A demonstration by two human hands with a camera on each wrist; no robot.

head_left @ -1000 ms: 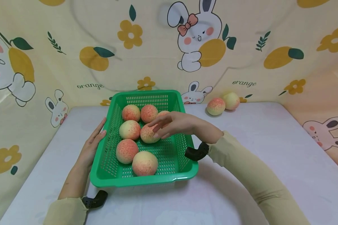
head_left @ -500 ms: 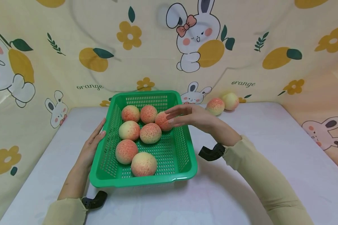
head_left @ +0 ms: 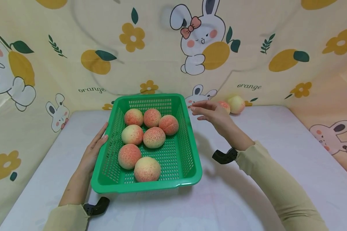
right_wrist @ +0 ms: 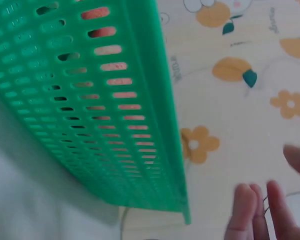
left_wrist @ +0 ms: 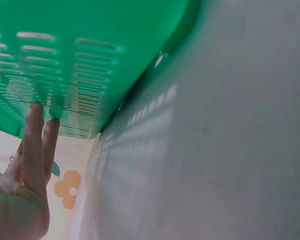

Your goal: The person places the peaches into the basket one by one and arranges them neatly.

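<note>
A green plastic basket (head_left: 173,185) stands on the table and holds several peaches, red-speckled on pale yellow, among them one peach (head_left: 147,169) at the near side and one peach (head_left: 169,125) toward the right wall. Against the basket's left wall lies my left hand (head_left: 90,155), fingers extended; in the left wrist view the fingers (left_wrist: 34,145) touch the slotted side from outside. My right hand (head_left: 214,116) hovers just right of the basket with nothing in it, fingers loosely bent. Behind it, a peach (head_left: 225,106) is partly hidden, next to a paler peach (head_left: 237,104).
A white-covered table (head_left: 266,138) extends to both sides of the basket. A cloth backdrop (head_left: 162,64) printed with rabbits, oranges and flowers rises behind the table's far edge. Each wrist wears a black camera mount (head_left: 225,156).
My right hand has moved from above the peaches, over the basket's right rim, to outside it. The peach by the right wall is now uncovered. The left hand stays in place.
</note>
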